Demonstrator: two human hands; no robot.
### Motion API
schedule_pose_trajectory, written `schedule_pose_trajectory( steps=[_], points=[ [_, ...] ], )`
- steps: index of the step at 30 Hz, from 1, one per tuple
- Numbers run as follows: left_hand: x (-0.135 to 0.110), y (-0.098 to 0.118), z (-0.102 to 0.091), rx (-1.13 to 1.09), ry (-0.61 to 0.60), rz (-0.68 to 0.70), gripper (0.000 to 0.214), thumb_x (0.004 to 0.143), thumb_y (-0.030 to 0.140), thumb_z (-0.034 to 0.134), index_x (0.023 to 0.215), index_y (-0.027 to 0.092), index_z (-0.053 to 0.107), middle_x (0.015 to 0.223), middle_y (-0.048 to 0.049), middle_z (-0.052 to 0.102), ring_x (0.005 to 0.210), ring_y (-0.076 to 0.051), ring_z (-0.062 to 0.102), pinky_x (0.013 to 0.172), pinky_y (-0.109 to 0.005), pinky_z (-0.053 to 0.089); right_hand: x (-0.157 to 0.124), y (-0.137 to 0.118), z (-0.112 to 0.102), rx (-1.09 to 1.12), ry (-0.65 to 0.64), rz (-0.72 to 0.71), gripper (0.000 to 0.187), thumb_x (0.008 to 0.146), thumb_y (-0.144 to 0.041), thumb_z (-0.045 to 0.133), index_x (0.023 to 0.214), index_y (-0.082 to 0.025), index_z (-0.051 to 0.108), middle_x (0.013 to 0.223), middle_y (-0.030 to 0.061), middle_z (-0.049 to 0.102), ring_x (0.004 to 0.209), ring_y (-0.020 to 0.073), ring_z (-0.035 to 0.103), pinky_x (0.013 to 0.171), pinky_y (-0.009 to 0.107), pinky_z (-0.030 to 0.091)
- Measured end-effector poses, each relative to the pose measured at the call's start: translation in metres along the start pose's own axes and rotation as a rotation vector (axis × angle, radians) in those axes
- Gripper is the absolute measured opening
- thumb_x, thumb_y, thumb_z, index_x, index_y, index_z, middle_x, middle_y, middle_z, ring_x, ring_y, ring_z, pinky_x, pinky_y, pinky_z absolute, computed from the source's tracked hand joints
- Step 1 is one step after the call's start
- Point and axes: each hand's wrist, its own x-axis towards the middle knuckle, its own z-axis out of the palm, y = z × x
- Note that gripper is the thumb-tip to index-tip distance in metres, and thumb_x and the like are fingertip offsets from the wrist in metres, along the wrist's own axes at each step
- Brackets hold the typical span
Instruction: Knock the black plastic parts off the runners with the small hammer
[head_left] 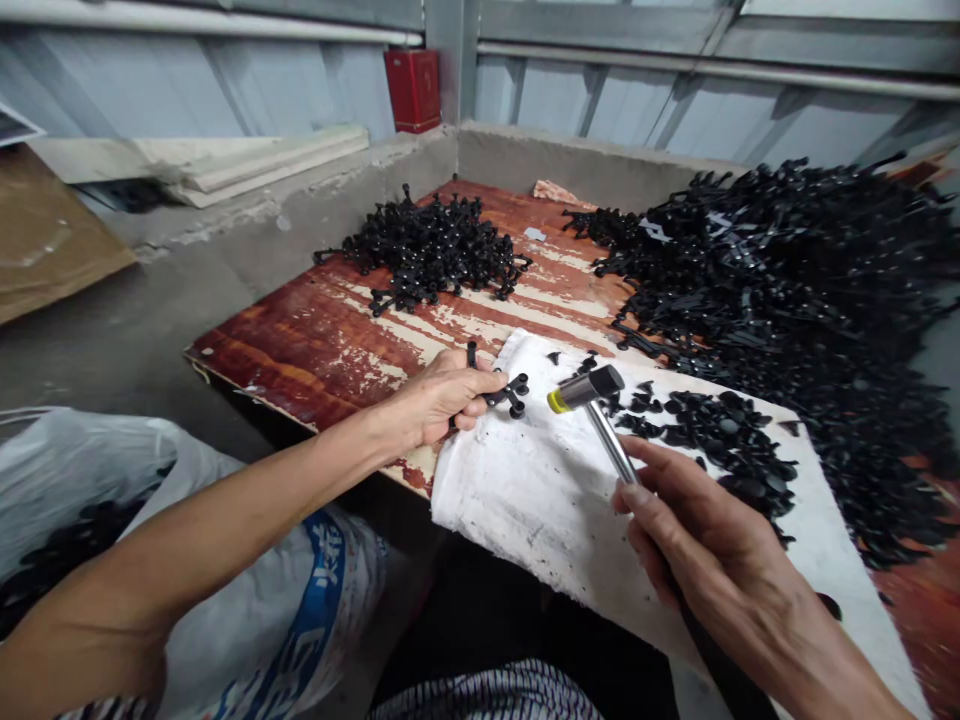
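My left hand is closed on a branched black plastic part with small round ends. It holds the part over the left side of a folded white cloth. In my right hand is a mallet with a metal handle, a black face and a yellow face. The mallet's head hangs tilted above the cloth, a short way right of the black part. Small loose black pieces, some round and flat, lie scattered beside the mallet on the white surface.
A pile of branched black parts sits on the worn red-brown board. A far larger black heap fills the right side. At lower left stands a white plastic bag holding black pieces. A red tin stands in the back corner.
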Motion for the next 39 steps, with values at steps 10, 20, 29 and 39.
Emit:
schedule_pose_trajectory(
  steps=[10, 20, 29, 39],
  points=[
    [0.006, 0.009, 0.012, 0.101, 0.081, 0.006, 0.029, 0.084, -0.004, 0.056, 0.065, 0.016, 0.047, 0.042, 0.0098, 0.038, 0.029, 0.0, 0.024, 0.032, -0.013, 0.013, -0.013, 0.014, 0.003, 0.179, 0.066, 0.13, 0.039, 0.081, -0.052, 0.066, 0.11, -0.025, 0.069, 0.069, 0.0001, 0.06, 0.045, 0.012, 0.047, 0.035, 0.022, 0.04],
    [0.011, 0.011, 0.012, 0.111, 0.069, -0.037, 0.032, 0.081, -0.004, 0.058, 0.06, 0.016, 0.046, 0.039, 0.0092, 0.038, 0.026, 0.0, 0.024, 0.03, -0.013, 0.012, -0.015, 0.026, -0.001, 0.21, 0.009, 0.144, 0.043, 0.088, -0.053, 0.06, 0.121, -0.026, 0.065, 0.068, -0.0017, 0.057, 0.046, 0.0113, 0.046, 0.037, 0.021, 0.038],
    [0.016, 0.009, 0.01, 0.202, 0.076, -0.013, 0.028, 0.081, -0.001, 0.059, 0.062, 0.016, 0.048, 0.042, 0.0076, 0.04, 0.028, 0.0, 0.024, 0.031, -0.014, 0.012, -0.013, 0.023, 0.002, 0.204, 0.034, 0.127, 0.041, 0.086, -0.051, 0.062, 0.118, -0.026, 0.068, 0.068, -0.0012, 0.057, 0.047, 0.0122, 0.046, 0.037, 0.022, 0.039],
    [0.023, 0.015, 0.004, 0.432, 0.069, 0.08, 0.023, 0.076, 0.005, 0.063, 0.059, 0.016, 0.051, 0.043, 0.005, 0.044, 0.029, -0.002, 0.026, 0.032, -0.017, 0.012, -0.011, 0.024, -0.001, 0.063, 0.022, 0.034, 0.039, 0.093, -0.047, 0.054, 0.123, -0.024, 0.065, 0.083, 0.0059, 0.067, 0.069, 0.0194, 0.065, 0.045, 0.024, 0.049]
  ],
)
